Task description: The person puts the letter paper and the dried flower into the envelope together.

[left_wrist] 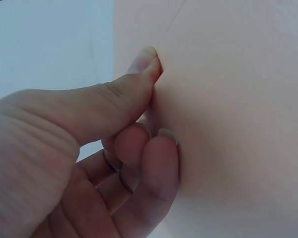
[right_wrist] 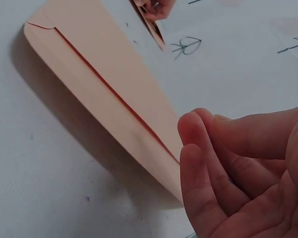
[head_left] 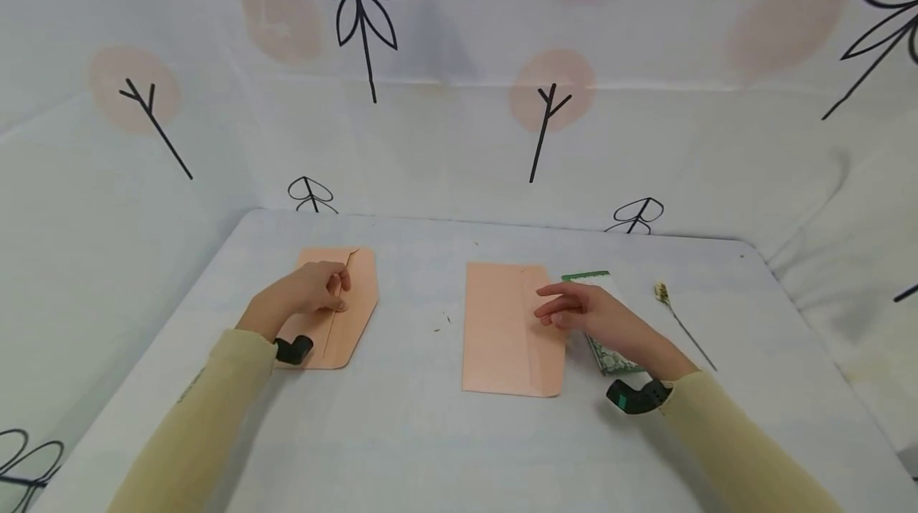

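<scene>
Yellow left sleeve (head_left: pixel 194 417) and yellow right sleeve (head_left: pixel 739 449) are closest, both reaching over the white table (head_left: pixel 402 441).

The left hand (head_left: pixel 304 290) is on the left envelope (head_left: pixel 364 290), which is peach and lies with its long fold line up. The fingers bend in, and the thumb tip touches the paper at that line. I cannot tell if the paper is pinched. Maybe the hand is there to work the fold or keep it still.

The right hand (head_left: pixel 595 314) is at the edge of the right envelope (head_left: pixel 495 330). Its fingers are loose, the thumb meets a fingertip, and I see nothing held. I cannot tell if it touches the paper. The envelopes lie well apart, one by each hand, perhaps so both are easy to reach.

On the right envelope, a long flap (right_wrist: pixel 89 84) lies down, with a thin dark line along it. I cannot see inside, so I can't say what is in either envelope. Partly behind the right arm is a green and white card or packet (head_left: pixel 617 362); I can't tell which. Near it lies a small yellow flower (head_left: pixel 663 295), outside both envelopes. They may be put aside to leave the hands room.
</scene>
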The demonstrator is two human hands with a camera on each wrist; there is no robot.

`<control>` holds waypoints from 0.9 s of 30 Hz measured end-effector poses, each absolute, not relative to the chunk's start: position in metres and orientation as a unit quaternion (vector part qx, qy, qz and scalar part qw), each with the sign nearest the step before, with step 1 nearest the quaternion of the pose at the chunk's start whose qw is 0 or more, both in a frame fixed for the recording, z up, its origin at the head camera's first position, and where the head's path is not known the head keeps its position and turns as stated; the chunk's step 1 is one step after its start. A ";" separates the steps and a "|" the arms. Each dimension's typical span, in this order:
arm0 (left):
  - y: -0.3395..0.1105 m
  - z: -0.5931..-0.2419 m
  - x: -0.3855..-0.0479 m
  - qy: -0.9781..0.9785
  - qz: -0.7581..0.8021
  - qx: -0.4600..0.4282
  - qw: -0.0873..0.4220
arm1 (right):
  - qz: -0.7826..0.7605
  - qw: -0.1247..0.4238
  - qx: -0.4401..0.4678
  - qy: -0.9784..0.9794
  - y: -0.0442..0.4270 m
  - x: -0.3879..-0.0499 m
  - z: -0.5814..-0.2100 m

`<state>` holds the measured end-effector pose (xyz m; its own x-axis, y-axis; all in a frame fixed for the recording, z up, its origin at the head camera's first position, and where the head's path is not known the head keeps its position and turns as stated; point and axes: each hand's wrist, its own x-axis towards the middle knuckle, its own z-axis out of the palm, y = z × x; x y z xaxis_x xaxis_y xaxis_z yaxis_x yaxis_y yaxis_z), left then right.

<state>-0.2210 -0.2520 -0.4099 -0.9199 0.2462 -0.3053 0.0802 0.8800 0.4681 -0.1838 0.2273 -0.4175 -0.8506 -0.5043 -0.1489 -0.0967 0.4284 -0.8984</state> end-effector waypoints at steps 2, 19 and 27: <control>-0.252 -0.410 -0.221 0.953 0.226 0.084 0.182 | -0.487 0.179 -0.182 0.835 0.229 -0.180 -0.421; -0.255 -0.409 -0.217 0.963 0.190 0.112 0.155 | -0.222 0.000 -0.369 0.902 0.228 -0.145 -0.433; -0.249 -0.402 -0.210 0.967 0.160 0.118 0.159 | -0.145 0.069 -0.378 0.912 0.230 -0.136 -0.435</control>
<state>-0.2103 -0.2495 -0.4025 -0.9215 0.2797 -0.2696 0.1781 0.9209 0.3467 -0.1357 0.2299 -0.4351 -0.7050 -0.7090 -0.0170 -0.6686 0.6725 -0.3172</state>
